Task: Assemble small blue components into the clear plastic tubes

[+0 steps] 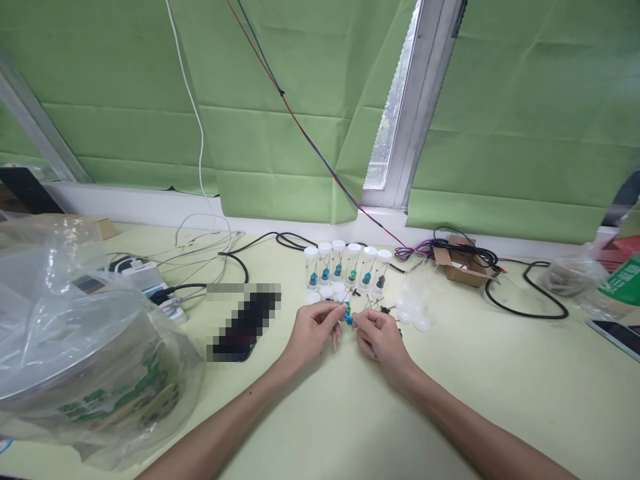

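Note:
My left hand is closed in a pinch on a small blue-green piece with a thin dark stem sticking up by the fingertips. From the other side, my right hand pinches at the same piece; its exact hold is too small to make out. Just beyond the hands stands a row of clear vials with white caps, each with a small blue, green or dark piece on thin stems inside. Small dark pieces lie behind my right hand. More white caps are partly hidden behind my left hand.
Clear round plastic parts lie right of the vials. A phone lies left, near a bagged tub and a power strip. Cables run along the back toward a small cardboard box. Another phone lies far right.

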A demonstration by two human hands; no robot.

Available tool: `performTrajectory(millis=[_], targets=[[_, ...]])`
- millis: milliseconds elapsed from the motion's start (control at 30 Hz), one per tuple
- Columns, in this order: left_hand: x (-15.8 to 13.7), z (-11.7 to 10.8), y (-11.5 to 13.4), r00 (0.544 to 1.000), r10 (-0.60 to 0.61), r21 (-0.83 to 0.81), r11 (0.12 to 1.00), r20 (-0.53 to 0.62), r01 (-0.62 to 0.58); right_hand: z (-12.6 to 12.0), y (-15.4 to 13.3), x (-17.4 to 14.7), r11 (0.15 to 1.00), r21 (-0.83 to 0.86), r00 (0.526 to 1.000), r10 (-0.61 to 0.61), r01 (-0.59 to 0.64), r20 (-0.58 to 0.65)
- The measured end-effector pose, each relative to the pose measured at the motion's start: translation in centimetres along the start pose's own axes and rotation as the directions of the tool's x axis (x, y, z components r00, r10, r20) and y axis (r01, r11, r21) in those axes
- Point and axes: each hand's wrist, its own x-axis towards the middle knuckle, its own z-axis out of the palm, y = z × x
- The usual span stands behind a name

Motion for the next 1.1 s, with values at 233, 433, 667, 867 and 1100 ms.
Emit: performTrajectory(millis=[233,433,667,867,1100], targets=[[0.28,-0.02,-0.16,0.998,-0.042,-0.057,0.998,-0.052,0.039,0.19,0.38,0.03,0.999,-0.015,0.999,-0.043,0.043,0.013],[0.51,-0.25,-0.54,0.991,-0.103,-0.126,0.988,-0.086,0.092,0.09,0.45,0.12,0.995,0.014,0.995,-0.094,0.094,0.023],[0.51,-0.26,-0.32,0.982,-0.156,-0.224,0.966,-0.104,0.13,-0.04,0.36,0.1,0.983,0.045,0.982,-0.181,0.179,0.049],[0.45,-0.21,-0.42,0.984,-0.159,-0.233,0.963,-0.08,0.137,-0.13,0.7,0.31,0.981,0.052,0.982,-0.19,0.189,0.014],[0.47,-0.08,-0.41,0.987,-0.144,-0.167,0.977,-0.069,0.13,-0.2,0.96,0.42,0.978,0.043,0.979,-0.206,0.206,-0.007]])
